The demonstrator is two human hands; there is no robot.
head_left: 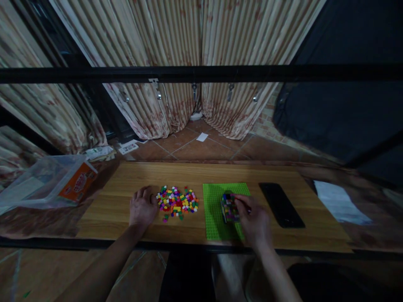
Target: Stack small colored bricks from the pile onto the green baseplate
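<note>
A loose pile of small multicoloured toy building bricks lies on the wooden table. Just left of it rests my left hand, palm down on the tabletop, its fingers loosely spread and nothing visible in them. A green studded baseplate lies to the right of the pile. On it stands a block of mixed-colour bricks built up in layers. My right hand is at the right side of this block, thumb and fingers pinched together at its upper edge. Whatever is between those fingertips is too small and dark to make out.
A black phone-like slab lies right of the baseplate. Beyond the table's left end is a clear plastic bin with an orange label. White paper lies past the right end. A dark bar crosses in front of the curtains.
</note>
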